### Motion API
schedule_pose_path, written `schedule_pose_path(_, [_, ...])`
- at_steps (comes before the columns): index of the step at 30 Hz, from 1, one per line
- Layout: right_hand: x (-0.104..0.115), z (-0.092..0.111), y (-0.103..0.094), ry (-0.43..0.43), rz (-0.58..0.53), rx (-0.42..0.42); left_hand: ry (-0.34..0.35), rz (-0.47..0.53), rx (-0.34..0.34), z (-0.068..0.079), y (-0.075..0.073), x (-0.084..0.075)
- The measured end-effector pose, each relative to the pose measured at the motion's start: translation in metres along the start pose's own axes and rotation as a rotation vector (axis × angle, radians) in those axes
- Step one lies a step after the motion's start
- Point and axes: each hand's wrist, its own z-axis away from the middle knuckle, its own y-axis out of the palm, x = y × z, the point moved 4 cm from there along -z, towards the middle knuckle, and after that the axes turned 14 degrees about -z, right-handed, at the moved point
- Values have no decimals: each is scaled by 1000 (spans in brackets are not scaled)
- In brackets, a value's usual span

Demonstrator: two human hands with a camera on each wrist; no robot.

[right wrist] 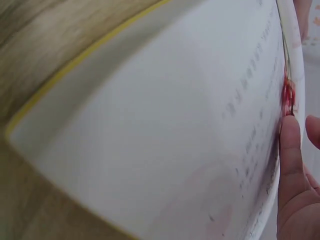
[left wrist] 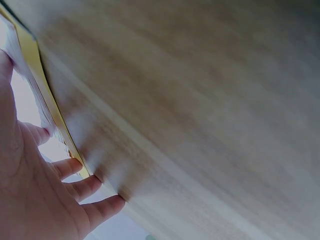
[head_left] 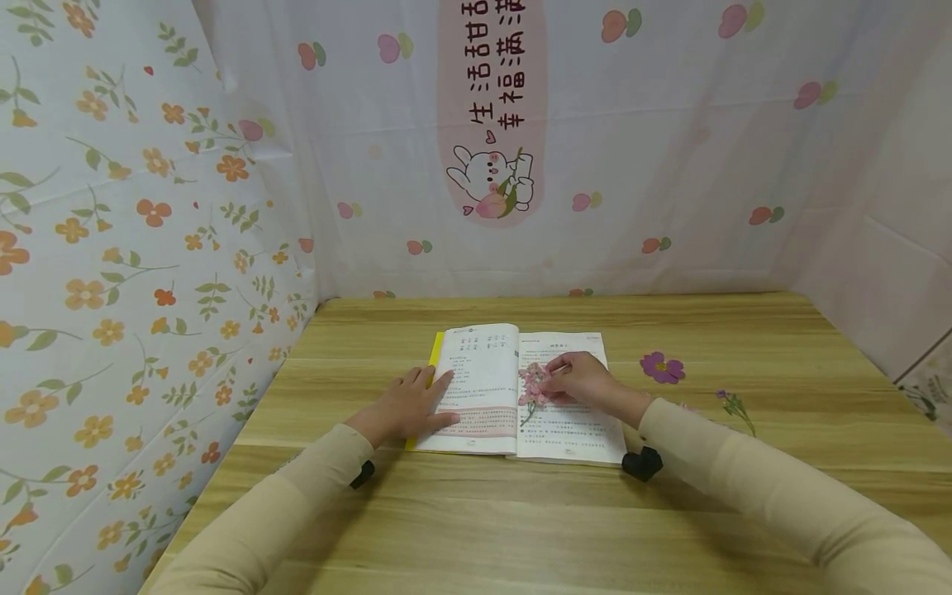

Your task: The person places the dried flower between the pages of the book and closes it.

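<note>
An open book [head_left: 483, 364] with a yellow cover lies on the wooden table. My left hand [head_left: 409, 405] rests on its left page with fingers spread. In the left wrist view, the fingertips [left wrist: 112, 205] of this left hand reach past the book's yellow edge [left wrist: 42, 87]. On the right page, close to the fold, lies a pressed pink flower sprig [head_left: 532, 384] with a thin green stem. My right hand [head_left: 583, 380] touches its petals. The right wrist view shows one straight digit against the reddish blossom [right wrist: 288, 95] and another finger held apart from it.
To the right of the book lie a purple pressed flower [head_left: 662, 368] and a small sprig with green leaves [head_left: 735, 406]. A pinkish bit is partly hidden by the right sleeve [head_left: 744, 463]. Patterned cloth [head_left: 632, 165] hangs behind and left of the table [head_left: 476, 529].
</note>
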Motion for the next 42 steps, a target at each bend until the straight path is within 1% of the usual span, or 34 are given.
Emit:
schedule_pose_path(4, [5, 2, -7, -37, 58, 7, 3, 2, -5, 0, 0, 0])
schedule_pose_path(10, [16, 1, -24, -103, 209, 1, 9, -5, -13, 0, 1, 0])
schedule_pose_path(12, [19, 0, -30, -137, 259, 0, 9, -3, -13, 0, 0, 0])
schedule_pose_path(16, [22, -4, -43, -225, 395, -21, 5, 0, -5, 0, 0, 0])
schedule_pose_path(18, [21, -8, -50, -254, 453, -31, 1, 7, 0, 0, 0, 0])
schedule_pose_path(20, [19, -11, -56, -267, 496, -29, -1, 10, 3, 1, -1, 0])
schedule_pose_path(23, [14, -18, -65, -267, 555, -28, -2, 15, 0, 1, -1, -1])
schedule_pose_path(27, [9, -25, -73, -299, 639, 2, -1, 4, 7, 1, 0, -1])
schedule_pose_path(29, [8, -27, -76, -334, 683, 24, -2, 7, 12, 1, 0, 0])
schedule_pose_path(34, [3, -30, -84, -390, 766, 44, 3, 13, 15, 0, -1, 0])
schedule_pose_path(39, [-3, -33, -90, -404, 838, 66, 9, 0, 6, 0, -1, -1])
schedule_pose_path(42, [-7, -37, -93, -387, 905, 82, 8, -2, 2, 1, -1, 0])
